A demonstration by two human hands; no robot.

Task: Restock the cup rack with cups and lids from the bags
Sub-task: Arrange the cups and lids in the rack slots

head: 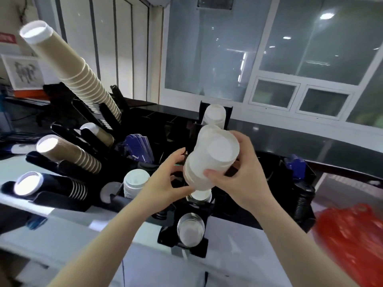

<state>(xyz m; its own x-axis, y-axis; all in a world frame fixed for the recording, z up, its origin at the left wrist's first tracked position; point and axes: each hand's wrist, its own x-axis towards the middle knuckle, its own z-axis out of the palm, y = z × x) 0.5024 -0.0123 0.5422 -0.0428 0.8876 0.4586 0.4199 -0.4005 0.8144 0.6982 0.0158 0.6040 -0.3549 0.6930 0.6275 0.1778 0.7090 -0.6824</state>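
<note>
Stack of white cups held over the rack, ready to drop in

Both the left hand (165, 179) and right hand (238, 177) curl round the cup stack (209, 160) above the black rack (182, 237)'s middle slot; tilted as it is, it could snag the edge and spill.

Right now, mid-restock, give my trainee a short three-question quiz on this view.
1. True or false: both hands hold the stack of translucent cups.
2. Multiple choice: the tallest stack of paper cups in the cup rack is
A. tan
B. black
C. blue
3. Fill in: the bag at the lower right edge is ____.

Key:
1. True: the left hand grips the stack's lower end, and the right hand wraps its side.
2. A
3. red
</note>
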